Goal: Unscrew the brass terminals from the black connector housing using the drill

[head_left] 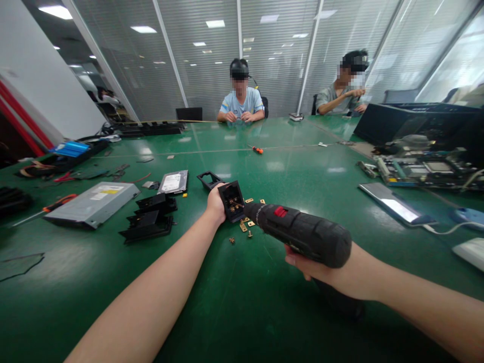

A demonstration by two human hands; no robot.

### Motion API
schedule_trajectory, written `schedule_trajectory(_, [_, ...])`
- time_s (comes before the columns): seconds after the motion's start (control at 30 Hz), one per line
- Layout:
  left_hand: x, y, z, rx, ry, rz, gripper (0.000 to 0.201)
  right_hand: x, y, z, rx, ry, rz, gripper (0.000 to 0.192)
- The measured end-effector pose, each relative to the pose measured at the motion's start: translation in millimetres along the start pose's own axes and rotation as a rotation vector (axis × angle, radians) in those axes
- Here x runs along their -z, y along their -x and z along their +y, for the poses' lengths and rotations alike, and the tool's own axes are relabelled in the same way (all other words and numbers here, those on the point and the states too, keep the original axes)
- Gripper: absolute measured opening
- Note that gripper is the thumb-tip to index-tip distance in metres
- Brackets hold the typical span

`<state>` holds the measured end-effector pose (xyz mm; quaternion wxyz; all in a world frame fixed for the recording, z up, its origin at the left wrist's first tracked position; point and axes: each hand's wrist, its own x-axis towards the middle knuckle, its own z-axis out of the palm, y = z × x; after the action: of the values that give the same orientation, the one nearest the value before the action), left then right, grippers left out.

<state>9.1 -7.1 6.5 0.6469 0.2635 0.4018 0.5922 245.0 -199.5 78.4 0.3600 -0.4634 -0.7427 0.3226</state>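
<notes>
The left hand (215, 204) props a small black plastic housing (232, 201) on edge on the green worktop (234, 302), fingers pinching it so its open face meets the tool. The right hand (321, 269), fingers wrapped shut around the grip, levels a black cordless screwdriver (302, 232) with its nose at the housing; loose brass contacts (245, 224) lie just beneath.

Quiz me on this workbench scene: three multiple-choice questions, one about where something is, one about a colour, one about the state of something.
1. Where does the small screwdriver with the orange handle lie?
A. Far across the table, toward the seated people
B. In the right hand
C. On the silver drive

2. What colour is the switch on the power screwdriver?
A. Blue
B. Red
C. Yellow

3. How is the small black part being kept?
A. Lying free on the table
B. Gripped in the left hand
C. Stacked on the black trays

Answers: 1 A, it lies alone past the hands; 2 B, a red patch on the black body; 3 B, fingers wrap it.
</notes>
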Motion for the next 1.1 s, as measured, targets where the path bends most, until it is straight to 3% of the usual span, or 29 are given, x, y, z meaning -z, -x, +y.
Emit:
schedule_trajectory(0.27, [0.1, 0.9, 0.0, -0.006, -0.005, 0.007, 0.012, 2.5, 1.1, 9.1, -0.022, -0.071, -0.153, 0.011])
schedule_trajectory(0.5, [-1.9, 3.7, 1.3, -0.003, -0.006, -0.002, 0.013, 3.8, 1.1, 15.2, -0.088, -0.166, -0.243, 0.011])
schedule_trajectory(0.6, [-1.2, 2.2, 0.8, -0.010, -0.008, 0.014, 0.013, 5.1, 0.0, 16.4, -0.096, -0.159, -0.254, 0.019])
schedule_trajectory(0.73, [1.3, -0.5, -0.7, -0.011, -0.004, 0.013, 0.011, 7.4, -2.5, 15.7, 0.025, -0.126, -0.241, 0.055])
schedule_trajectory(0.8, [2.3, -1.1, -1.5, -0.017, -0.002, 0.010, 0.011, 8.0, -2.7, 15.4, 0.041, -0.117, -0.226, 0.062])
schedule_trajectory(0.87, [2.7, -1.1, -1.9, -0.020, -0.002, 0.007, 0.012, 8.1, -2.2, 15.5, 0.032, -0.117, -0.212, 0.056])
schedule_trajectory(1.0, [2.1, -0.7, -1.9, -0.017, 0.009, 0.007, 0.011, 8.0, -1.7, 15.1, -0.013, -0.123, -0.229, 0.022])
schedule_trajectory(1.1, [1.6, -0.7, -1.7, -0.027, 0.013, 0.010, 0.012, 8.2, -2.5, 13.3, 0.002, -0.118, -0.234, 0.016])
